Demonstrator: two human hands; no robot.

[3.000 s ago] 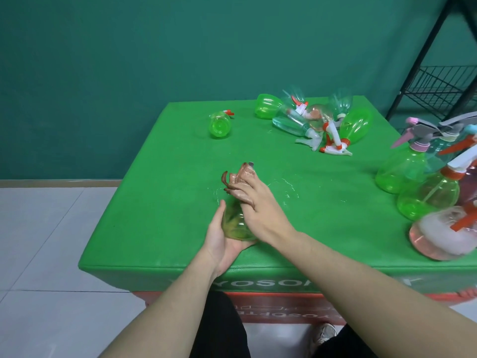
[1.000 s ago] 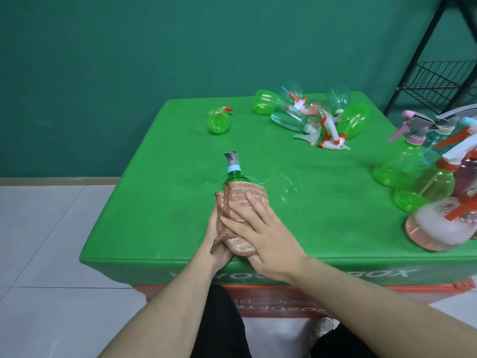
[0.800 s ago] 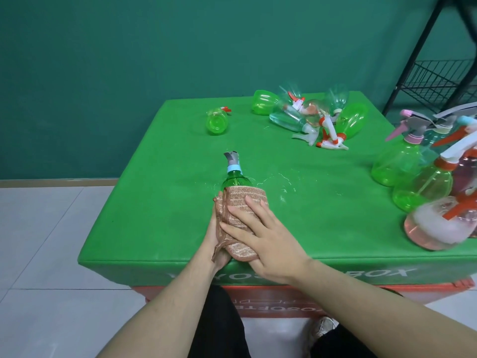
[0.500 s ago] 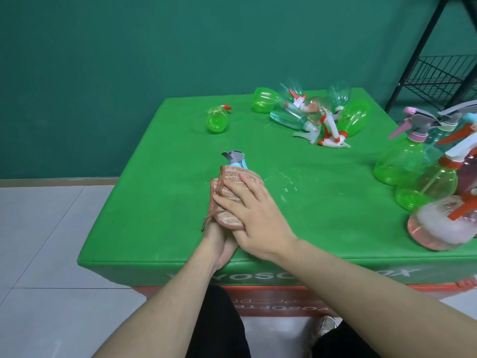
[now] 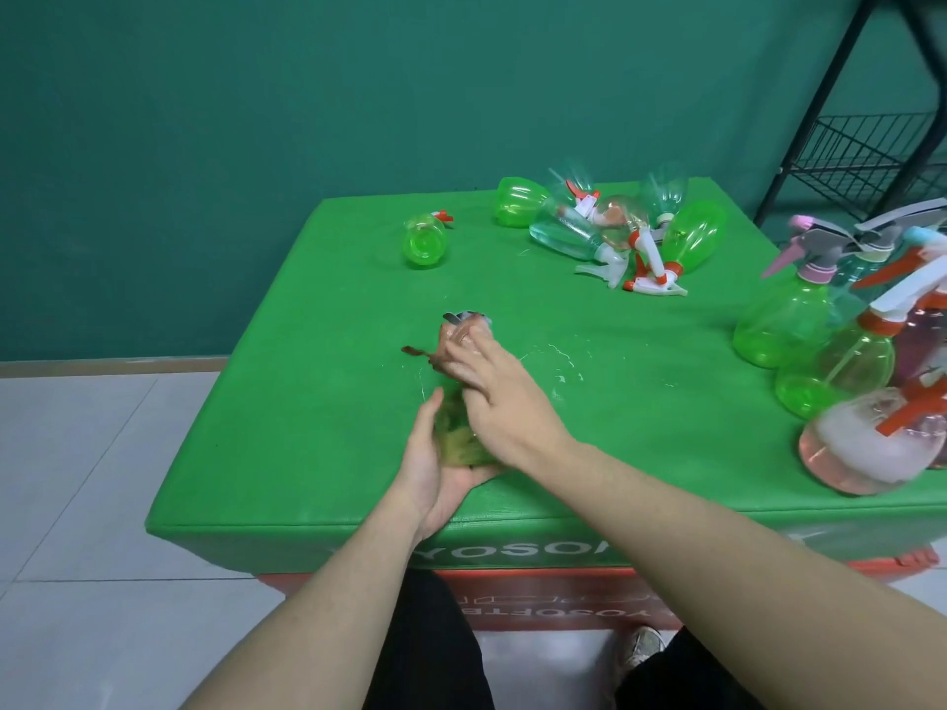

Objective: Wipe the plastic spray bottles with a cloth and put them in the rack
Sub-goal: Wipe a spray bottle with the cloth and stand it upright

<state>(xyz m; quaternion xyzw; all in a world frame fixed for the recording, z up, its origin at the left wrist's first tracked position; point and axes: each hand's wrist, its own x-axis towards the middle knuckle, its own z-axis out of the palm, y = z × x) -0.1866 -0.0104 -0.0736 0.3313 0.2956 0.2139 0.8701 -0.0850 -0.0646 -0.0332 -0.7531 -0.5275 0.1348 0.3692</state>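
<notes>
Green spray bottle (image 5: pixel 458 443) lies on the worktop (image 5: pixel 317 402) near its front edge, centre. Long axis runs near-to-far: base toward me, nozzle (image 5: pixel 461 316) pointing away. Left hand (image 5: pixel 435 471) cups the base from below and from the left, fingers curled round it. Right hand (image 5: pixel 492 386) lies over the neck end, pressing the brown cloth (image 5: pixel 435 353) against the bottle; its fingers are blurred, so I cannot tell how tightly they close, only that the cloth is under them. A corner of the cloth sticks out to the left.

Relation that matters: rack (image 5: pixel 866 156) stands far right, well apart from the bottle, beyond the worktop corner. Right hand is the nearer one for the transfer, in my judgement.

Counts: one bottle in hand. One green bottle (image 5: pixel 424 241) lying alone, far left. A heap of lying bottles (image 5: pixel 620 225) far centre; I make out about six, overlap makes it uncertain. An upright group (image 5: pixel 840 361) at the right edge, at least four, partly cut off.
</notes>
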